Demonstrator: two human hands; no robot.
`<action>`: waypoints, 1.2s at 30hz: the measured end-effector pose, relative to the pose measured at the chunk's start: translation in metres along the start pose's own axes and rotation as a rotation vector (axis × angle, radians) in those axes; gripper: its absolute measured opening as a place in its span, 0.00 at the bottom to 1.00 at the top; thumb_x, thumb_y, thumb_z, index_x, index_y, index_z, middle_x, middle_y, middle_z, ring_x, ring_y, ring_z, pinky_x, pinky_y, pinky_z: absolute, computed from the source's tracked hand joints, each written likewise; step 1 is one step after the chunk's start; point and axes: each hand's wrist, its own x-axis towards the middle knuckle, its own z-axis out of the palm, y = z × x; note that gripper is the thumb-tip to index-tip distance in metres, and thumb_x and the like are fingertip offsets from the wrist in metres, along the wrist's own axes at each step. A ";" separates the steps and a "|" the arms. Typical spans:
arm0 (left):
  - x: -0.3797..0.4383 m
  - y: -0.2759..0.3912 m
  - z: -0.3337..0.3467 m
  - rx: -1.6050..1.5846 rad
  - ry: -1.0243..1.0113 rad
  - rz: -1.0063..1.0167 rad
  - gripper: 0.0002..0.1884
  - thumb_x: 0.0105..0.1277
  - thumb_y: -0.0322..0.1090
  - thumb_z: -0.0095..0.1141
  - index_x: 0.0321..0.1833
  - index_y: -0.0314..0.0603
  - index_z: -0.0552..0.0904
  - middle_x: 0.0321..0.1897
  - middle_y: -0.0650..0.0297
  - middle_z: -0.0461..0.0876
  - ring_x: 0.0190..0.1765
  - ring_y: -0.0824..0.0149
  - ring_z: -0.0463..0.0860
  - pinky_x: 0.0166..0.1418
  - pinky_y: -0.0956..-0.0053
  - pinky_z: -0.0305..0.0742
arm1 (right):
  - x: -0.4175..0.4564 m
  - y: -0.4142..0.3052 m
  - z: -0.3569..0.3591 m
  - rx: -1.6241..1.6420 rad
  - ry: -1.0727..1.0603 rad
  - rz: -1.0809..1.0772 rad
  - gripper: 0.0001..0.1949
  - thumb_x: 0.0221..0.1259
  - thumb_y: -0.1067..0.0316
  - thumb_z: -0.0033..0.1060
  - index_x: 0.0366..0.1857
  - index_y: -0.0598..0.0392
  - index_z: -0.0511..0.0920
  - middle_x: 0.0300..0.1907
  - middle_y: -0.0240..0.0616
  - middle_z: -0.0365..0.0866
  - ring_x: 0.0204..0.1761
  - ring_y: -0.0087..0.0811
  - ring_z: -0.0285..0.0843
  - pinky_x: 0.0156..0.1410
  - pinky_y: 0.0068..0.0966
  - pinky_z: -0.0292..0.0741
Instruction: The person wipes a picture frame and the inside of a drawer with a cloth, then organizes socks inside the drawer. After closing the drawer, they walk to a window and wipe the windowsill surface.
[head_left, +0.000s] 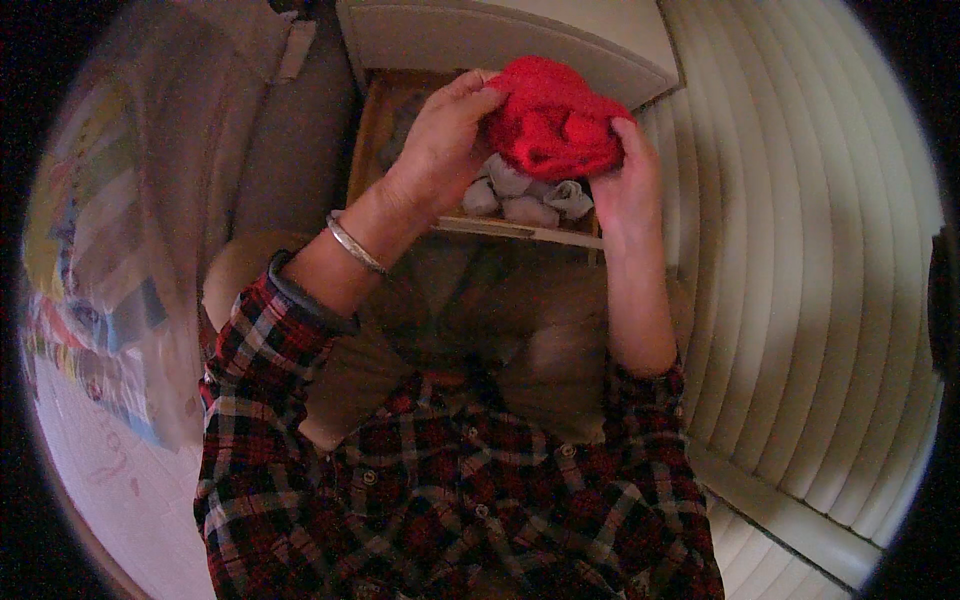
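Both my hands hold a bundle of red cloth (555, 120), bunched with folds on its near side, above an open drawer (480, 227). My left hand (450, 135) grips its left edge with thumb and fingers; a metal bangle (354, 244) is on that wrist. The right edge is pinched by my right hand (631, 172), thumb on top. Below the cloth, several rolled light-coloured cloth items (529, 199), perhaps socks, lie in the drawer. Darker contents at the drawer's left are partly hidden by my left hand and hard to make out.
A pale drawer front (480, 45) juts out above the open drawer. Ribbed pale panelling (772, 262) runs along the right. On the left hang or lie clear plastic and multicoloured fabric (112, 300), beside a dark upright surface (307, 142). My bent legs are below the drawer.
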 end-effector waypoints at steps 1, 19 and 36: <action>0.000 0.000 0.002 0.026 0.010 -0.002 0.12 0.70 0.34 0.48 0.51 0.36 0.75 0.45 0.60 0.81 0.45 0.67 0.81 0.53 0.72 0.76 | 0.004 -0.001 0.000 -0.020 0.033 0.020 0.17 0.67 0.63 0.51 0.55 0.59 0.74 0.56 0.42 0.76 0.59 0.38 0.73 0.66 0.41 0.69; -0.027 0.115 -0.018 0.192 -0.098 0.431 0.11 0.73 0.39 0.48 0.46 0.41 0.79 0.38 0.65 0.78 0.42 0.69 0.77 0.49 0.72 0.73 | 0.098 0.052 -0.116 -2.006 -0.311 -0.484 0.24 0.61 0.68 0.53 0.63 0.44 0.70 0.69 0.47 0.61 0.71 0.45 0.56 0.71 0.42 0.62; -0.060 0.068 -0.007 0.036 0.068 0.446 0.14 0.73 0.40 0.45 0.48 0.36 0.77 0.35 0.58 0.79 0.36 0.66 0.78 0.40 0.73 0.73 | 0.069 0.183 -0.060 -1.828 -0.852 -0.450 0.31 0.61 0.56 0.56 0.67 0.52 0.61 0.71 0.50 0.53 0.71 0.50 0.54 0.66 0.52 0.64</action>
